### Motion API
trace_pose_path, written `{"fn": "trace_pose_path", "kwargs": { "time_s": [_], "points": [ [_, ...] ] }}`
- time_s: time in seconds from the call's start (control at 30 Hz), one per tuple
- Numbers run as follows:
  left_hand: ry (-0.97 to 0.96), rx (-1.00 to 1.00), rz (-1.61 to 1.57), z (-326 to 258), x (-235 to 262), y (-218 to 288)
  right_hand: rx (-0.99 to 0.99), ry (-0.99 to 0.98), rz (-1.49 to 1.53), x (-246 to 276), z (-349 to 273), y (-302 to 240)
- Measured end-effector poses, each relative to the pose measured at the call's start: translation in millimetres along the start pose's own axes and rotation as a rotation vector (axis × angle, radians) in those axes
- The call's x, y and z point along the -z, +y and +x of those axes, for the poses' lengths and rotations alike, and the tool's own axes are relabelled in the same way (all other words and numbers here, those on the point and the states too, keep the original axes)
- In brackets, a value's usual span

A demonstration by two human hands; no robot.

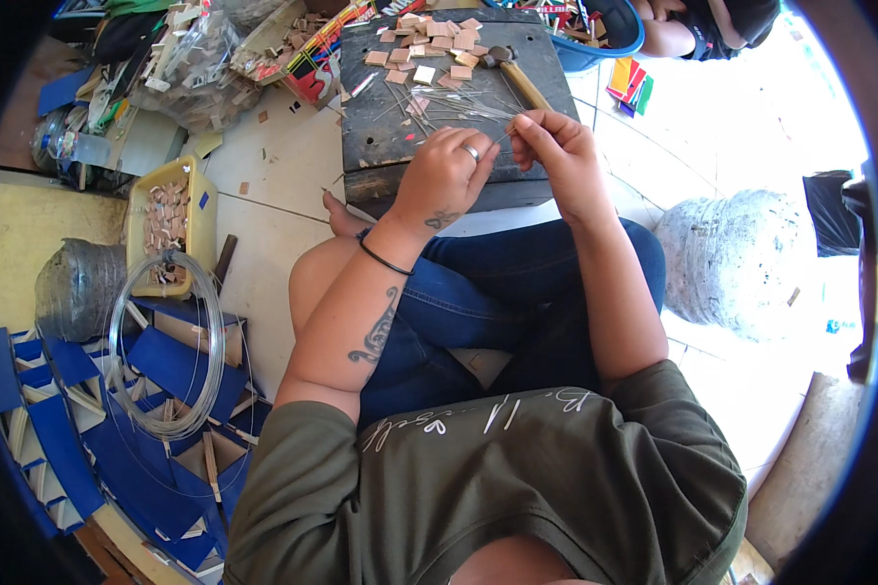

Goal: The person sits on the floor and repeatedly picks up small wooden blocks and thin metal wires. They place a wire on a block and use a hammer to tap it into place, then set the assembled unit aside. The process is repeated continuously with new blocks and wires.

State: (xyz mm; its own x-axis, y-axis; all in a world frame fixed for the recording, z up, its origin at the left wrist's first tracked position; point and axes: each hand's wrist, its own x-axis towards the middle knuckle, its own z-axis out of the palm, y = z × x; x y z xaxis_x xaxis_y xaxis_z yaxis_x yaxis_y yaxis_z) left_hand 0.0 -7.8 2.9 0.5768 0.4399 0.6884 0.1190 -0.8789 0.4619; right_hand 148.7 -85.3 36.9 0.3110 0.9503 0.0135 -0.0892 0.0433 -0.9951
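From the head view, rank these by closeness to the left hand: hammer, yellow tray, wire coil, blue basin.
From the left hand:
1. Hammer, on the dark wooden block, up and to the right.
2. Blue basin, beyond the block, top right.
3. Yellow tray, on the floor, far left.
4. Wire coil, lower left, over the blue pieces.

Clear plastic bag (197, 60), upper left
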Motion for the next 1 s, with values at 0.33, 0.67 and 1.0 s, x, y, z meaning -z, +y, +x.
{"fn": "trace_pose_path", "kwargs": {
  "time_s": [0.33, 0.67, 1.0],
  "points": [
    [-0.064, 0.493, -0.631, -4.7, 3.2, 20.8, 0.25, 0.146, -0.344, -11.9, -9.1, -8.5],
    [-0.17, 0.523, -0.802, -4.2, 10.2, 18.0, 0.181, 0.059, -0.184, -6.4, -8.0, -11.4],
    [-0.167, 0.51, -0.865, -5.2, 9.7, 16.1, 0.155, 0.004, -0.184, -4.5, -9.8, -14.9]
  ]
}}
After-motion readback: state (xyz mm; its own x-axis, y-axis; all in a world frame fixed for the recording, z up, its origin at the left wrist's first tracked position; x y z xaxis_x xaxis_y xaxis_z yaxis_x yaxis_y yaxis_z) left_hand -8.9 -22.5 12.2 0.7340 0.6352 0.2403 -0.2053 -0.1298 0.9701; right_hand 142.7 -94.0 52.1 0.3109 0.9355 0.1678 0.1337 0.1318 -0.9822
